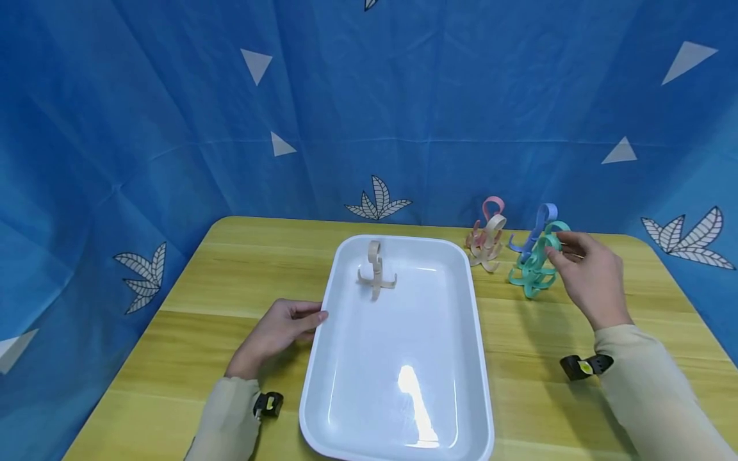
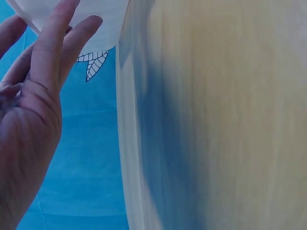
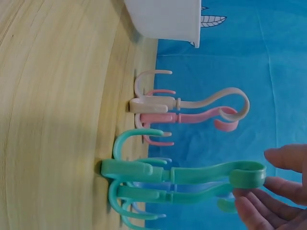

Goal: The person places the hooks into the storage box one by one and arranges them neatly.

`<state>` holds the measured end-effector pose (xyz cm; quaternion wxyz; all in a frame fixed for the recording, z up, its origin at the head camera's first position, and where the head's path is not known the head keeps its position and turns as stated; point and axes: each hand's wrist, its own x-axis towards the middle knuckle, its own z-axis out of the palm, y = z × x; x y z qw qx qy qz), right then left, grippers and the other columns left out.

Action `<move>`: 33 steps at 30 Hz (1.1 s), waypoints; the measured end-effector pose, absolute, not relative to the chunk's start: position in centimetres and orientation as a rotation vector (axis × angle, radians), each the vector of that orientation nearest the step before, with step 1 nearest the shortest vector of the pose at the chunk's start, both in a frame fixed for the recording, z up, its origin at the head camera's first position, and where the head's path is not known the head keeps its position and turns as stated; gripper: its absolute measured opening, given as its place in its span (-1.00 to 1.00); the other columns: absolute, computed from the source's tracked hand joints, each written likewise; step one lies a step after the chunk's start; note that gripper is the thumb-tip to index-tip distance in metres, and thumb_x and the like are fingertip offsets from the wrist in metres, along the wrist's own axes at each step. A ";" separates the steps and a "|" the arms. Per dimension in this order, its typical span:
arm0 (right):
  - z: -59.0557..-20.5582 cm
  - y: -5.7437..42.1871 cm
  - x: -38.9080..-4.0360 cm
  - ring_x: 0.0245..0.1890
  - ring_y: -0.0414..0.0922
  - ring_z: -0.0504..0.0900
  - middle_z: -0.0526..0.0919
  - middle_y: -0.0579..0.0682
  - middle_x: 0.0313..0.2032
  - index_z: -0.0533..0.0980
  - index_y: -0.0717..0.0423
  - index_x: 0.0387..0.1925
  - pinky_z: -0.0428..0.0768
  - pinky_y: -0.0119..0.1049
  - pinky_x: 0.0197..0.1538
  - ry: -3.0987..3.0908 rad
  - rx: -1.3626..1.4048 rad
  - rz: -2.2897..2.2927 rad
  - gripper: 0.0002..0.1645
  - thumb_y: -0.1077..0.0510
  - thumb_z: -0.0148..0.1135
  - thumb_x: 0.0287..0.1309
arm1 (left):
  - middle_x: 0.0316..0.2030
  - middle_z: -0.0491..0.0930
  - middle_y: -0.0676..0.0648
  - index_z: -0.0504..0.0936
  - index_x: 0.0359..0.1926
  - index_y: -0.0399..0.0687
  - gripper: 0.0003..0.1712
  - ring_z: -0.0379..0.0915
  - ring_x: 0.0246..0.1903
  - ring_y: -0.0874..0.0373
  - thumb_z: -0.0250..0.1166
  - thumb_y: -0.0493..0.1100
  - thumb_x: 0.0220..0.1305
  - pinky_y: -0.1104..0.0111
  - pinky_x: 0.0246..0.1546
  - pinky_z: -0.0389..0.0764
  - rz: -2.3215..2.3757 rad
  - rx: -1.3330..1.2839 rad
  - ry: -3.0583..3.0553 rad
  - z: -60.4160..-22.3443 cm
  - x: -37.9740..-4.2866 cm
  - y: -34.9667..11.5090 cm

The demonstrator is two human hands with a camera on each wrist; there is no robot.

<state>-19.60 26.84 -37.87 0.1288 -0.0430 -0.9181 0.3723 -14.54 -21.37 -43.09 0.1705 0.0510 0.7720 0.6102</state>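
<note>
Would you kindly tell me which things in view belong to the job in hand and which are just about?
Likely the job:
tray
beige hook inside
beige hook outside
pink hook
blue hook
front green hook
rear green hook

Apparently just surroundings:
table
curtain
wrist cameras

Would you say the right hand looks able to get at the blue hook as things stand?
Probably not easily: the green hooks stand between the right hand and the blue hook, though its upper part shows above them in the head view.
</note>
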 end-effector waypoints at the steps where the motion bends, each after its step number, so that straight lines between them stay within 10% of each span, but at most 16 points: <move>1: -37.9 26.8 -19.7 0.13 0.26 0.49 0.50 0.35 0.15 0.38 0.30 0.31 0.57 0.10 0.05 -2.672 -0.148 1.085 -0.37 -0.07 0.08 0.43 | 0.01 0.60 -0.31 0.53 0.18 -0.43 -0.45 0.61 -0.07 -0.08 0.31 -0.07 0.36 0.19 -0.14 0.69 1.736 0.145 2.191 -43.1 -14.5 -21.4; 10: -38.5 26.9 -20.3 0.04 0.12 0.55 0.59 0.25 0.06 0.45 0.22 0.27 0.52 -0.54 -0.27 -2.635 -0.225 1.101 -0.44 -0.05 0.08 0.43 | 0.00 0.61 -0.30 0.53 0.17 -0.43 -0.47 0.63 -0.09 -0.06 0.30 -0.09 0.37 0.19 -0.14 0.69 1.740 0.135 2.195 -43.2 -14.5 -21.6; 33: -36.0 26.2 -19.1 -0.20 -0.53 0.41 0.62 0.22 0.00 0.52 0.23 0.19 0.46 -0.71 -0.19 -2.549 -0.087 1.080 -0.49 -0.03 0.14 0.39 | -0.02 0.62 -0.29 0.54 0.17 -0.42 -0.46 0.64 -0.11 -0.06 0.31 -0.07 0.36 0.19 -0.16 0.70 1.724 0.134 2.193 -43.1 -14.8 -21.5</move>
